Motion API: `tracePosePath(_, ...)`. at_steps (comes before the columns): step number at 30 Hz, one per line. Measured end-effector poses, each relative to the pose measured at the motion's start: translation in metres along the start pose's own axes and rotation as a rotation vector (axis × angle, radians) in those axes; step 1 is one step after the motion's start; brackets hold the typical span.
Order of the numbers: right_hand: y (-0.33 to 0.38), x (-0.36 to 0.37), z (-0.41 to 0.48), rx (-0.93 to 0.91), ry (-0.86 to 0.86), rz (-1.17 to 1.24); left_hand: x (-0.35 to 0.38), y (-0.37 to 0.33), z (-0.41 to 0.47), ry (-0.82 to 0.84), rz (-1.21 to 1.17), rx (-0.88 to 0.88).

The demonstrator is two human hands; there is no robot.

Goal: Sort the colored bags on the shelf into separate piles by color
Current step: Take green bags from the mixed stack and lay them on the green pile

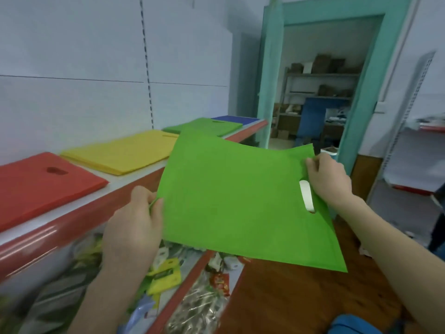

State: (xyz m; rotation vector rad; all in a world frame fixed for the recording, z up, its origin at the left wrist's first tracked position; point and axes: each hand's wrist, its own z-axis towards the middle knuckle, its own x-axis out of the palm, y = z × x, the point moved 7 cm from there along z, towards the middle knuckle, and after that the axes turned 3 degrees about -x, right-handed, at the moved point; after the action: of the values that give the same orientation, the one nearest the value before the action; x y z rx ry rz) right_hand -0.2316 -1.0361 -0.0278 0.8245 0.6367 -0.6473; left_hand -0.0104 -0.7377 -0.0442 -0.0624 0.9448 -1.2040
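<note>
White wall panels back the shelf (72, 225), where we see four piles running from 9 toward 12 o'clock: red pile (36, 186), yellow pile (120, 153), green pile (207, 126), blue pile (237, 119). We hold a green bag (236, 196) in the air at centre, before the shelf. Our left grip (134, 227) pinches its corner at 8 o'clock; our right grip (330, 179) pinches the handle edge at 3 o'clock.

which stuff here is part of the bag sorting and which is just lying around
Part of the job:
green bag, gripped by the left hand and right hand
red pile, yellow pile, green pile, blue pile on the shelf

Just lying about:
packets below the shelf
cardboard boxes in the back room
</note>
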Motion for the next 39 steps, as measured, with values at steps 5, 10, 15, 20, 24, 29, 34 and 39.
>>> tracePosePath(5,-0.040,0.014,0.074,0.055,-0.038,-0.027,0.087,-0.029,0.065,0.061,-0.058,0.061)
tracePosePath(10,-0.088,0.028,0.128,0.137,-0.072,-0.021,0.163,-0.061,0.120,0.123,-0.099,0.115)
tracePosePath(15,-0.140,0.054,0.182,0.173,-0.083,-0.023,0.235,-0.093,0.159,0.133,-0.085,0.148)
tracePosePath(20,-0.178,0.088,0.260,0.135,-0.078,0.014,0.302,-0.120,0.190,0.087,-0.055,0.160)
tracePosePath(24,-0.189,0.122,0.335,0.053,-0.024,0.061,0.345,-0.134,0.218,0.082,0.006,-0.003)
tracePosePath(29,-0.167,0.162,0.410,-0.057,0.012,0.150,0.363,-0.136,0.247,-0.025,0.088,-0.079)
tracePosePath(34,-0.112,0.216,0.470,-0.193,0.041,0.265,0.352,-0.123,0.275,-0.142,0.189,-0.172)
tracePosePath(39,-0.034,0.271,0.508,-0.324,0.076,0.390,0.334,-0.089,0.302,-0.255,0.335,-0.272)
